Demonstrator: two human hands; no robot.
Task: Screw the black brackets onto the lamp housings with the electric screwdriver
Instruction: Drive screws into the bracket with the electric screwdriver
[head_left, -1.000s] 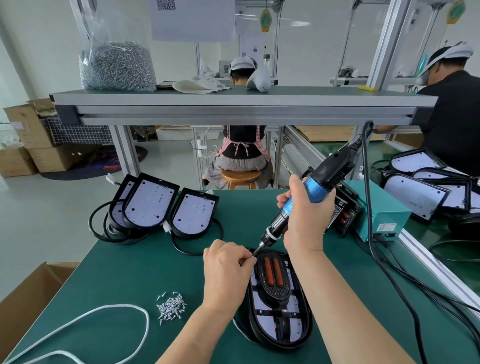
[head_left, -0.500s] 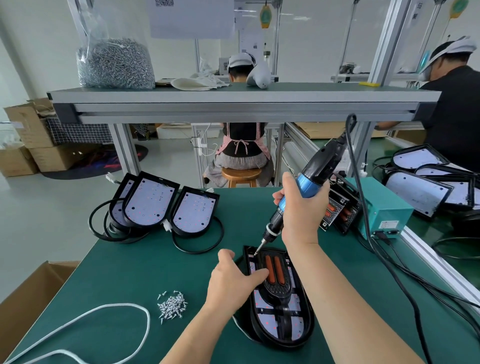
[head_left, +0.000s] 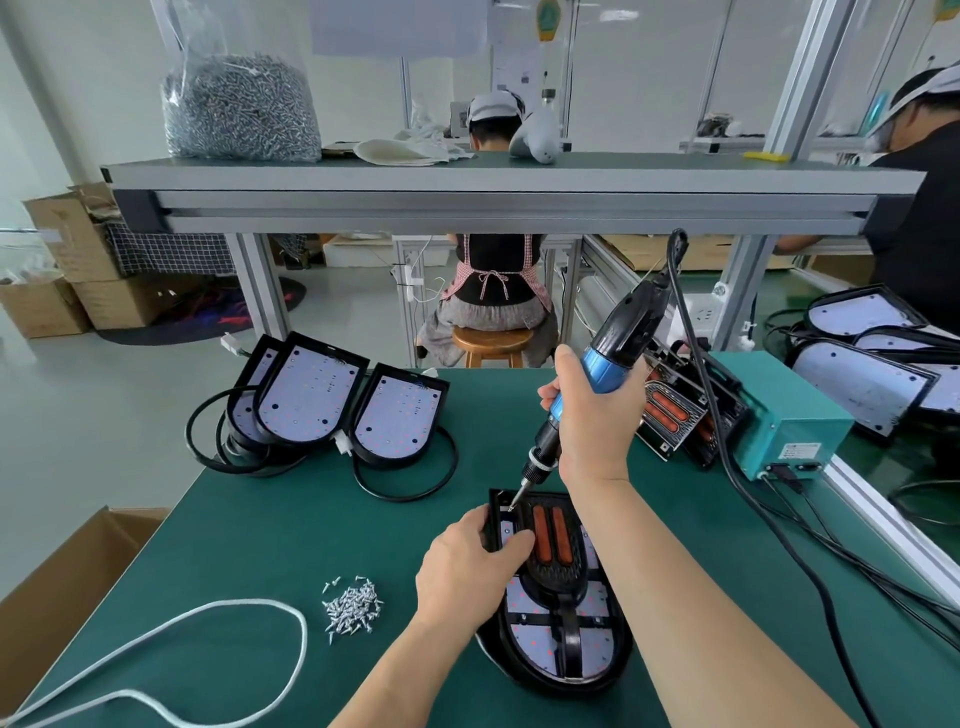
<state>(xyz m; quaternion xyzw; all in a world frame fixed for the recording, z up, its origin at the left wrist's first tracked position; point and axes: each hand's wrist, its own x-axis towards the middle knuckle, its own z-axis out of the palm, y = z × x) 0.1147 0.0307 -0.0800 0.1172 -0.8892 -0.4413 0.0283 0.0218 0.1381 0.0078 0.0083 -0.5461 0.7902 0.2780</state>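
Note:
A black lamp housing (head_left: 597, 660) lies on the green table in front of me, LED board up. A black bracket (head_left: 558, 582) with two orange strips lies on top of it. My left hand (head_left: 467, 566) grips the housing's far left edge, thumb across the bracket. My right hand (head_left: 597, 415) holds the blue and black electric screwdriver (head_left: 608, 358) tilted, its bit tip down on the housing's far left corner. A small pile of loose screws (head_left: 353, 608) lies left of the housing.
Several more lamp housings (head_left: 311, 400) with black cables lean at the left back. Spare brackets (head_left: 675, 415) stand against a teal control box (head_left: 789, 415) at the right. A white cord (head_left: 208, 623) loops at the near left. A bag of screws (head_left: 239, 109) sits on the shelf. Two people work nearby.
My left hand left the bit tip and settled on the housing's edge. The screwdriver tip came down onto the far left corner.

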